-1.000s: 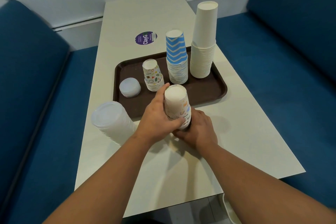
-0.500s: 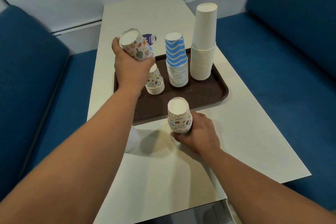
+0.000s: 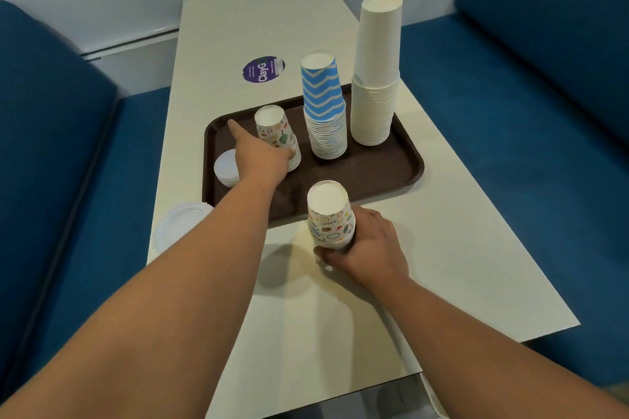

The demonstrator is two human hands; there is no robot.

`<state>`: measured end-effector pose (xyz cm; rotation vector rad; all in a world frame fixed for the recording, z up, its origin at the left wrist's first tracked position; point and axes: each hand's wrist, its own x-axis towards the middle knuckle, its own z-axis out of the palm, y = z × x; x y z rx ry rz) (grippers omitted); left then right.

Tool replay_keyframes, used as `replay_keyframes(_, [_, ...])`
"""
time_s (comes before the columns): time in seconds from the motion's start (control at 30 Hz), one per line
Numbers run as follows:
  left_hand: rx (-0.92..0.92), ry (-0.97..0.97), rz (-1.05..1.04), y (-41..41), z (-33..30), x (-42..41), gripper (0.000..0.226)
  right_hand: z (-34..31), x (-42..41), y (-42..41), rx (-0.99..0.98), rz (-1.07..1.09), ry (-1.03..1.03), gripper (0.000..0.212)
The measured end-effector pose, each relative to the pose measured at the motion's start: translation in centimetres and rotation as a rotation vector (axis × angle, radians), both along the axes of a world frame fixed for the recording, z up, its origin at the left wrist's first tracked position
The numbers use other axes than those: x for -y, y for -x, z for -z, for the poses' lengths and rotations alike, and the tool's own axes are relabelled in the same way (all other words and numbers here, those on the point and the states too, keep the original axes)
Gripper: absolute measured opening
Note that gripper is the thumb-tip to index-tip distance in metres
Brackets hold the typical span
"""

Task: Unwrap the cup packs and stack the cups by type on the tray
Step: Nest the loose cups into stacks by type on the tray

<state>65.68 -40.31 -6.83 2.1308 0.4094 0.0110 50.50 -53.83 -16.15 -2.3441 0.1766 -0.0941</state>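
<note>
the printed cups point(image 3: 277, 138) stand upside down on the brown tray point(image 3: 374, 173), with the left hand point(image 3: 262, 158) curled round their near side in a closed grip; ease it off gently so the pile stays straight. just nearer than that grip, off the tray on the tabletop point(image 3: 442, 248), the right hand point(image 3: 369, 250) grips the remaining printed stack point(image 3: 330, 214) low down, ready for lifting off the next few cups.
</note>
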Motion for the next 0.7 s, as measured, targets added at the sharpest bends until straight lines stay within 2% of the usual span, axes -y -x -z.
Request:
replay_keyframes(0.07, [0.114, 0.096, -0.013, 2.2, -0.8, 0.3, 0.103, 0.1, 0.0, 0.0, 0.013, -0.001, -0.004, 0.065])
replay_keyframes(0.13, [0.263, 0.280, 0.013, 5.8, -0.9, 0.5, 0.087, 0.1, 0.0, -0.2, 0.006, -0.006, 0.001, 0.064])
replay_keyframes(0.2, [0.349, 0.394, 0.131, 9.9, 0.4, -0.1, 0.084, -0.1, 0.0, -0.4, -0.021, -0.008, 0.006, 0.063])
replay_keyframes(0.3, [0.189, 0.205, 0.400, 13.5, 3.8, -1.4, 0.117, -0.3, 0.1, -0.3, -0.041, -0.004, 0.013, 0.060])
replay_keyframes(0.37, [0.106, 0.123, 0.461, 13.9, 4.9, -1.7, 0.127, -0.4, 0.1, -0.1, -0.052, -0.006, 0.000, 0.064])
replay_keyframes(0.53, [0.121, 0.038, 0.501, 13.4, 4.5, -1.0, 0.118, 0.0, 0.1, -0.1, -0.057, 0.018, -0.035, 0.068])
replay_keyframes(0.7, [0.181, 0.035, 0.498, 13.4, 4.3, -1.3, 0.110, -0.2, 0.2, -0.2, -0.064, -0.001, -0.022, 0.071])
